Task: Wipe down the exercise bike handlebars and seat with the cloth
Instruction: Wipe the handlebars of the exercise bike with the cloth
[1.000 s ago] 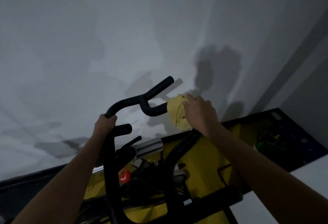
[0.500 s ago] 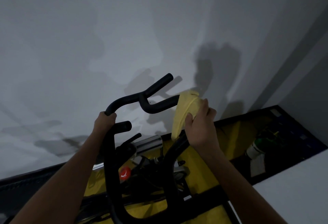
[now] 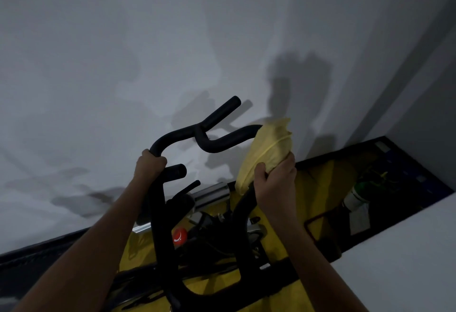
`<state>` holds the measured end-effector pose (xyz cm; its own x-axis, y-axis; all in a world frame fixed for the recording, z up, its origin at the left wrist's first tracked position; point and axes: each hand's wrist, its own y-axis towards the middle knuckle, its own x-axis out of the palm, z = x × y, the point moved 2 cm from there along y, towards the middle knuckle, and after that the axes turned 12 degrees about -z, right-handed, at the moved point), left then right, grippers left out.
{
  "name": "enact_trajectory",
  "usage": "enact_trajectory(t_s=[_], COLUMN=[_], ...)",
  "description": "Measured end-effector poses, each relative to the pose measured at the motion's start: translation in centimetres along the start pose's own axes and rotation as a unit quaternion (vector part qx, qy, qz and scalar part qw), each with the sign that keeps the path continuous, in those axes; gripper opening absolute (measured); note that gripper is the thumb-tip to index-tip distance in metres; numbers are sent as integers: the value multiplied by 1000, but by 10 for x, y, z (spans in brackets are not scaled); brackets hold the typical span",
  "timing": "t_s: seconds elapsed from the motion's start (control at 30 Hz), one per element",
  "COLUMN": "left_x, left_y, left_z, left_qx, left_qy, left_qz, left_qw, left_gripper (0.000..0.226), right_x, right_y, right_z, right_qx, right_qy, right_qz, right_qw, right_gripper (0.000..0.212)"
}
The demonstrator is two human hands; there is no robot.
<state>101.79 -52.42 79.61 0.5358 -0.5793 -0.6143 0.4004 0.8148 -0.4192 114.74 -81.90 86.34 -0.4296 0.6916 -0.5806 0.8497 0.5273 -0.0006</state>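
Right hand [image 3: 276, 185] grips the yellow cloth [image 3: 267, 148], fingers and thumb curled round it and the bunched fabric wrapped over the right-side bend of the black handlebars [image 3: 197, 136]; left hand [image 3: 149, 166] is closed round the left bar, apparently steadying the bike. From the cloth, the unwiped bar runs along its long axis up and left toward the central fork, and down toward the person along the right upright, so the right hand is the nearer one for either stroke. Seat not in view; that part looks not yet reached.
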Motion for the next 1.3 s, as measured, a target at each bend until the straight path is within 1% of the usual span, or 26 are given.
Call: enact_trajectory(t_s=[0.23,0.37,0.43,0.47,0.53,0.57,0.63,0.67,0.7,0.73,0.77,0.8,0.9,0.97,1.03,1.1,1.13,1.17,1.23,1.27,1.3], left_x=[3,4,3,2,1,1,0,0,0,-1,-1,-2,-3,-3,-4,-6,-6,-4,0,2,3], left_y=[8,15,18,20,22,23,21,20,19,18,16,16,13,10,8,6,4,2,-2,-3,-3], left_z=[-6,-12,-15,-15,-12,-10,-7,-6,-6,-5,-4,-4,-2,-1,1,4,6,6,7,9,10], left_qx=[18,29,32,35,44,47,53,54,55,53,51,48,48,74,125,181,214,248,290,300,309], left_qy=[-3,-8,-11,-7,9,14,22,25,25,22,17,11,4,9,17,41,54,57,42,45,63], left_qz=[-16,-20,-23,-26,-30,-30,-34,-36,-38,-39,-40,-38,-27,-23,-17,23,44,51,24,2,-21], left_qw=[1000,999,999,999,999,998,998,998,997,998,998,998,998,997,992,982,974,966,956,953,949], left_gripper=[53,55,56,58,61,62,65,66,67,67,67,67,67,64,64,60,54,44,23,24,33], right_x=[19,18,15,14,11,9,5,4,3,4,6,10,20,28,39,53,58,62,64,63,60], right_y=[-22,-29,-36,-37,-36,-30,-10,2,14,23,30,35,34,22,6,-8,-12,-16,-18,-16,-12], right_z=[4,8,7,6,3,2,1,1,1,0,-1,-2,-1,8,17,22,26,28,30,28,26], right_qx=[48,69,72,67,54,54,89,118,150,179,195,196,177,162,138,130,123,115,102,98,97], right_qy=[28,49,53,42,24,39,132,184,224,233,225,218,207,208,195,192,201,210,223,224,221], right_qz=[6,-21,-25,-9,59,99,151,151,140,126,116,114,141,166,174,154,148,144,139,138,139], right_qw=[998,996,996,997,997,993,976,964,953,947,948,949,952,950,955,960,960,960,959,960,960], right_gripper=[65,55,57,58,54,48,39,46,59,74,83,85,76,60,42,40,42,44,44,41,39])
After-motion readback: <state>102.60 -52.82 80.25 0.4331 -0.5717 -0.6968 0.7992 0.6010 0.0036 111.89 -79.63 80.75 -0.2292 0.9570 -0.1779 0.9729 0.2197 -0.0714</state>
